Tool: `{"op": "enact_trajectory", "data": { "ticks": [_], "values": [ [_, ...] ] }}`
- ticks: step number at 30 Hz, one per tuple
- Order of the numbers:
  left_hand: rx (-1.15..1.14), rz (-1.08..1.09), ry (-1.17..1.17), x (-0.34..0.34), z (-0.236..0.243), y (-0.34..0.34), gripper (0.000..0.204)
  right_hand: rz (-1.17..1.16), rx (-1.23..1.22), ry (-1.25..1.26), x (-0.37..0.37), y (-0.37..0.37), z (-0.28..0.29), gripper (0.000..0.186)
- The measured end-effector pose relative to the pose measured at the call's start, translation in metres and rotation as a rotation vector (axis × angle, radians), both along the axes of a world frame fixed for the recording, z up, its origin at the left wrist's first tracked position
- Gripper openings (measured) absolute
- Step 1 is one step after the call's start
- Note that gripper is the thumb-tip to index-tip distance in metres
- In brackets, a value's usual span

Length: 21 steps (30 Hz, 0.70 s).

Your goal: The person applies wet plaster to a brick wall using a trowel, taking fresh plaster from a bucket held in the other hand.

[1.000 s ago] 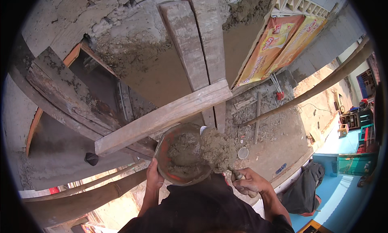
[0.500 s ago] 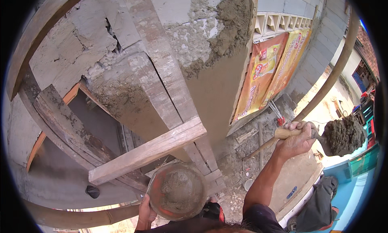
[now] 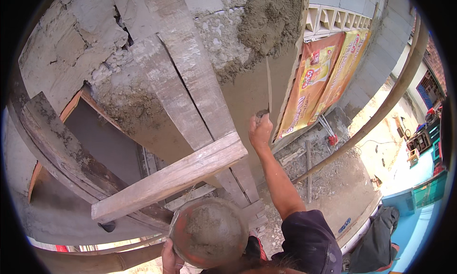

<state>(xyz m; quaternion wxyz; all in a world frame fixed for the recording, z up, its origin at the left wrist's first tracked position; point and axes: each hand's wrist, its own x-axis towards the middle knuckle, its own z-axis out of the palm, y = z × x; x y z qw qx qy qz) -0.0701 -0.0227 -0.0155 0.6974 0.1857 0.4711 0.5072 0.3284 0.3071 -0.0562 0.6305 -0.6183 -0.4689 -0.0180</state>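
- Half-plastered wall (image 3: pixel 243 95) is filling the background, rough mortar (image 3: pixel 269 24) darkening it higher up.
- Right hand (image 3: pixel 261 131) is clamping the trowel (image 3: pixel 269 83); the blade is pointing away beyond the fist, long axis running up toward that mortar, the nearer hand being this one. Whether it is touching the wall, I cannot tell.
- Left hand (image 3: pixel 169 259) is gripping the mortar basin (image 3: pixel 209 231) by its rim, well apart.
- Upright planks (image 3: pixel 202 79) and an orange-and-yellow banner (image 3: pixel 316 83) are flanking the blade; a wooden crosspiece (image 3: pixel 171 176) is slanting above the basin.
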Motion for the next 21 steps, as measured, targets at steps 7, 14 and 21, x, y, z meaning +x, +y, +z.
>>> {"op": "enact_trajectory", "data": {
  "ticks": [7,14,21],
  "values": [
    [-0.030,0.047,-0.164,0.020,0.010,0.016,0.042,0.097,-0.715,-0.141,0.080,-0.310,-0.005,0.029],
    [0.015,0.006,-0.123,0.022,0.012,0.013,0.047,0.933,-1.347,-0.136,0.062,-0.348,0.243,0.032],
    [0.017,-0.016,-0.128,0.047,0.005,0.010,0.034,0.823,-1.110,-1.191,-0.045,-0.262,0.197,0.021]
  ]
}}
